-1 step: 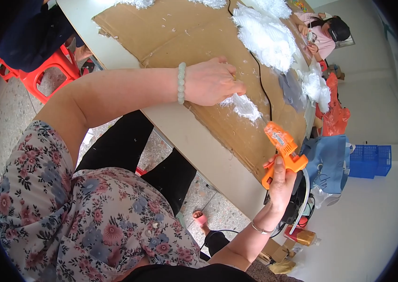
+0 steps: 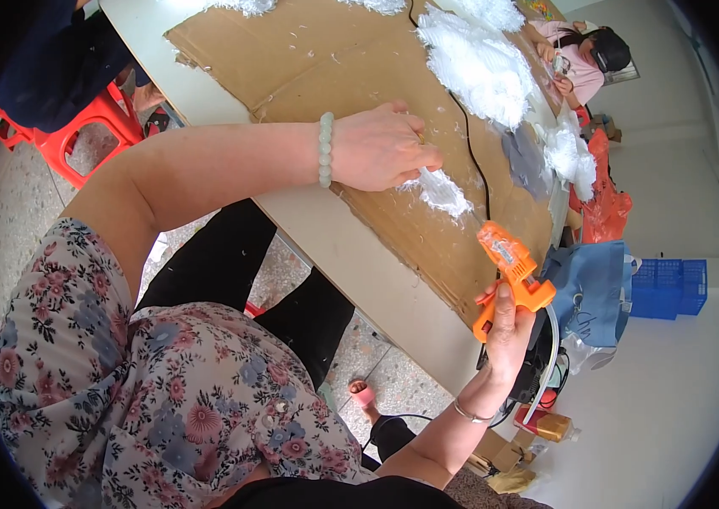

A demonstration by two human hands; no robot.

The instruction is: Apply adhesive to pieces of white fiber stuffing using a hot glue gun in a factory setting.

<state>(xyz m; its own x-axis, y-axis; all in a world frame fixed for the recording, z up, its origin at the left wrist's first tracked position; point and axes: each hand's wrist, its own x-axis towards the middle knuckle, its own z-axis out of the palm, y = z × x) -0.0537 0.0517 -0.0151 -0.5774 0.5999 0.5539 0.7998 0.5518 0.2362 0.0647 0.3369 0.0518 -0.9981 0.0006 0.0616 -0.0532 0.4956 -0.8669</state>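
Observation:
An orange hot glue gun (image 2: 508, 257) is gripped in my right hand (image 2: 505, 332), its nozzle pointing at a small white feathery piece (image 2: 444, 193). A white glue stick (image 2: 551, 360) trails from the gun's rear. My left hand (image 2: 379, 151), with a pale bead bracelet on the wrist, is closed over the near end of the feathery piece, which rests on brown cardboard (image 2: 317, 76). Part of the piece is hidden under my fingers. The nozzle tip is close to its far end; I cannot tell whether they touch.
A big heap of white feathery material (image 2: 478, 68) lies at the far side, with a grey piece (image 2: 525, 161) beside it. A black cord (image 2: 471, 140) crosses the cardboard. A blue bag (image 2: 587, 293) hangs at the right table edge. A co-worker (image 2: 584, 68) sits at far right; a red stool (image 2: 88, 127) stands left.

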